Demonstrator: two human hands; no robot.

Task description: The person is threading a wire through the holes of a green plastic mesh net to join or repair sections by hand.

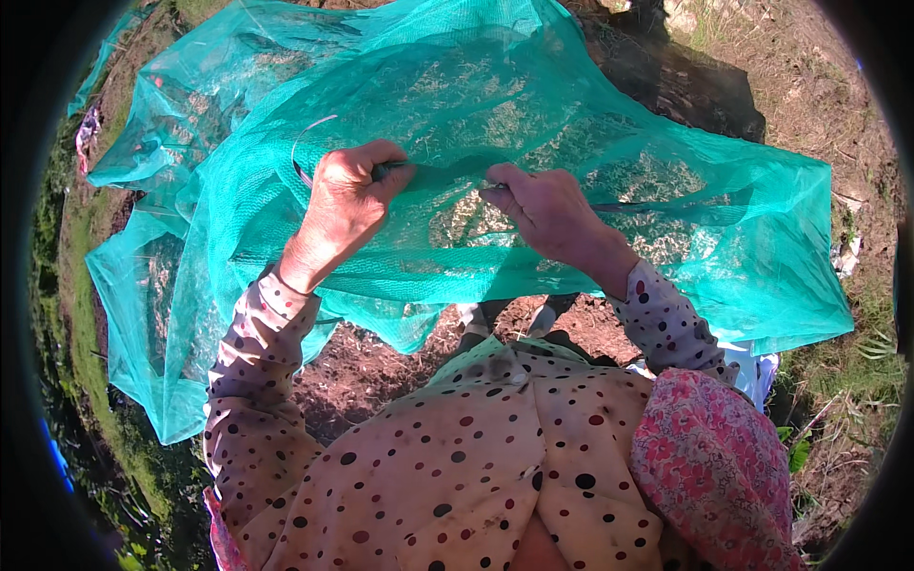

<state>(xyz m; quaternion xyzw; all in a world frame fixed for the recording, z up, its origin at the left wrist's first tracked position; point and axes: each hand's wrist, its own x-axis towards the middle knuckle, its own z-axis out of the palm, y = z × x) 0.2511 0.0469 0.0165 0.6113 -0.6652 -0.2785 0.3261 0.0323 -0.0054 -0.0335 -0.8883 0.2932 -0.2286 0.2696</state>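
A large sheet of green mesh netting (400, 86) spreads wide in front of me, with pale dry plant bits showing through it. My left hand (347, 205) is closed in a fist on a gathered fold of it. Opposite, my right hand (552, 209) pinches the same fold between thumb and fingers, and the stretch between the hands is drawn fairly taut. From behind my left hand rises a thin curved strip (303, 143), dark low down and pale at its tip. A dark line runs rightward from my right hand along the netting; I cannot tell what it is.
Bare reddish soil (352, 371) lies below the netting, where my feet partly show. A dark shadow (705, 90) falls on the ground at the far right. Grass and weeds (847, 352) grow at the right, with more greenery along the left. A pinkish cloth-like thing (88, 133) is at the far left.
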